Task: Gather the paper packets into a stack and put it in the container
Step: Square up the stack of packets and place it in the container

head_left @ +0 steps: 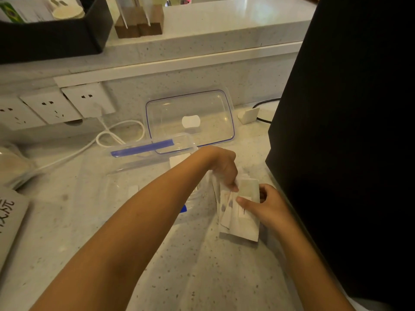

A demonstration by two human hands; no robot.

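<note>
Both hands meet over a loose bundle of paper packets (241, 217), thin flat white rectangles with faint printed marks, fanned unevenly and resting on the speckled stone counter (202, 277). The left hand (224, 167) reaches across from the left, fingers curled down and pinching the upper edge of the bundle; the right hand (267, 205) closes on the same packets from the right side, thumb laid across the top sheet. How many packets there are cannot be told, since the sheets overlap and the fingers cover their upper ends. Just left of the grip, under the left forearm, stands the clear plastic container (139, 167) with a blue clip on its rim; its walls are so transparent that its outline is hard to follow, and a few pale slips seem to lie inside. Beyond the grip lies its clear, blue-edged rectangular lid (190, 120), flat on the counter. A white cable (116, 135) loops further left of that, towards wall sockets (51, 106). Close to the right of the grip rises a matte black surface (348, 108), cut off by the frame.
</note>
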